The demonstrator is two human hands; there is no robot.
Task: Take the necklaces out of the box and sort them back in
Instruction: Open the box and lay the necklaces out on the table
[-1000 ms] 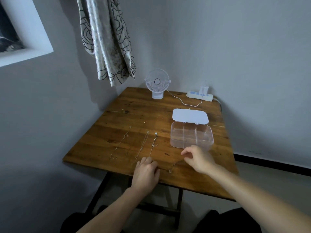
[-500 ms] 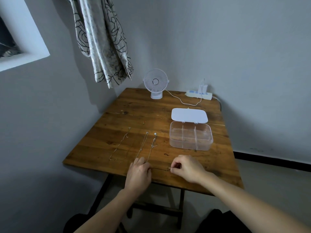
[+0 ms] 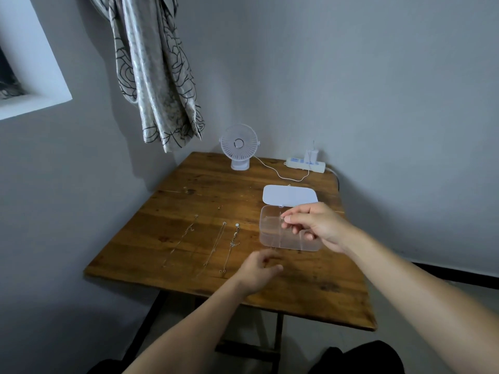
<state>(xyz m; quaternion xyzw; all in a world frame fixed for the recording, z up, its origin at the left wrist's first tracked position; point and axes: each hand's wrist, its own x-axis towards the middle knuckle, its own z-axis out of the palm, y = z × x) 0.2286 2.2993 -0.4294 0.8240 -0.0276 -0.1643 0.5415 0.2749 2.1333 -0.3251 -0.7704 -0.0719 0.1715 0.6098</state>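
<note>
Head view: right hand (image 3: 318, 228) pinches a thin necklace (image 3: 280, 233) above the clear box (image 3: 272, 238); left hand (image 3: 256, 271) loosely curled, grip unclear, just before the box.

Right hand (image 3: 318, 228) hides box (image 3: 272, 233) right compartment; pinched chain barely visible.

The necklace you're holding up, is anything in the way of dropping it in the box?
Nothing visible is. The right hand pinches the necklace right above the clear box, and the lid is flipped open behind it. The left hand sits lower, near the table's front edge.
</note>
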